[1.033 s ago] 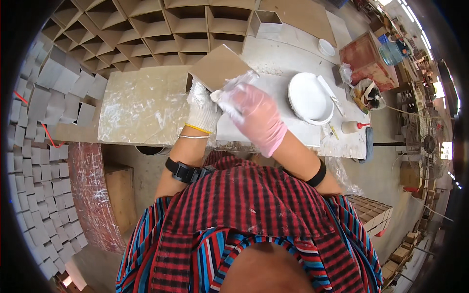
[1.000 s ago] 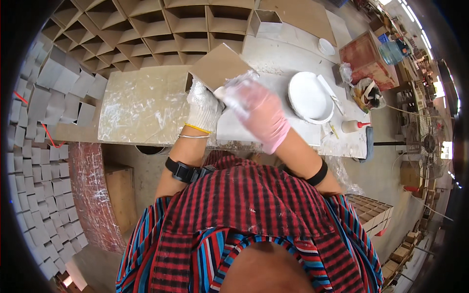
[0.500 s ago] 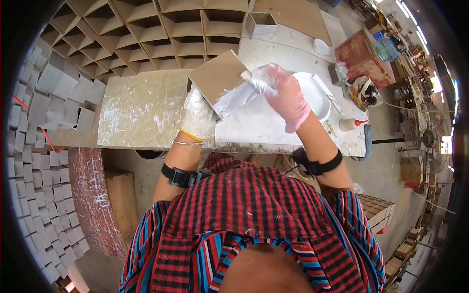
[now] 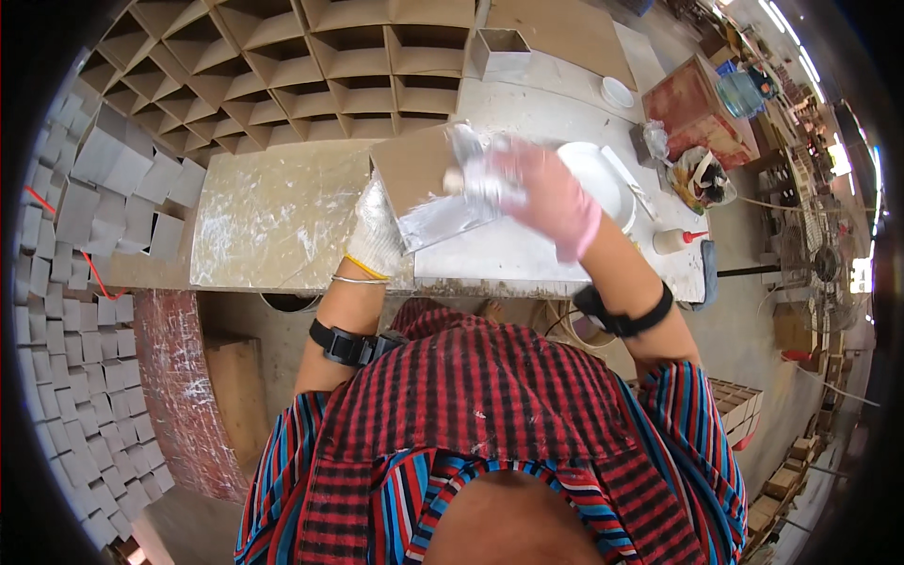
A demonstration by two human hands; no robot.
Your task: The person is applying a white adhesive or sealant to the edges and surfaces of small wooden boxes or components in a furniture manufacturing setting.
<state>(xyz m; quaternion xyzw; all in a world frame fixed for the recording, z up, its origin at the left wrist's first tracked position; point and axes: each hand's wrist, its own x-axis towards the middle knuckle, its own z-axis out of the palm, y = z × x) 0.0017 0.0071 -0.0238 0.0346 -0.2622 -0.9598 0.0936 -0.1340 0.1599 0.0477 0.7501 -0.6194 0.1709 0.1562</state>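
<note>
The left hand (image 4: 377,229), in a white glove, supports the brown box (image 4: 411,169) at its near left edge above the worktop (image 4: 268,217); its fingers are hidden, so how far that grip closes I cannot tell. The right hand (image 4: 544,191), pink-gloved and blurred, has its grip closed around a whitened brush (image 4: 454,181), over the box's upper face, which is partly coated white.

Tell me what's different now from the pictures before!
The right hand, with what looks like a brush, has moved right and away, baring a white patch along the near edge of the brown piece. That piece has turned slightly clockwise. Nothing was picked up or let go. The left hand still holds it, and the red-tipped bottle stayed put.
</note>
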